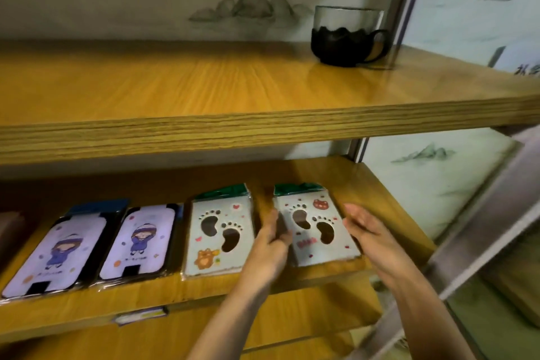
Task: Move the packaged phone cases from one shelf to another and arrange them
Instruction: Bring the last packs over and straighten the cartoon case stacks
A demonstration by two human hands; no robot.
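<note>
**Packaged phone cases:** four counted, lying flat in one row on the lower shelf [380, 193].
- Two are white, with footprint cut-outs and green header cards.
  - The end footprint case [317, 228] lies between the two sets of fingers, slightly askew.
  - The second footprint case [217, 238] lies just outside the left fingers, with a strip of bare wood between the two.
- Two are lilac, each with a cartoon figure.
  - The near lilac case [140, 240] is beside the second footprint case.
  - The far lilac case [55, 254] is farthest from the fingers.

**Hands:** two.
- Left hand [270, 242]: fingers nearly straight against the end case's left edge.
- Right hand [368, 231]: fingers straight and together along its right edge.
- Neither hand curls round the case. Whether it is clear of the wood cannot be told.

**Other items:**
- One upper shelf [204, 82], above the fingers. Its thick front edge overhangs the back of the row.
- One glass cup [346, 35] with a dark lower half and a handle, on the upper shelf above the right fingers.
- One label [141, 315] on the lower shelf's front edge, below and outside the left fingers.
- One metal upright [479, 228], blurred, outside the right fingers.
</note>
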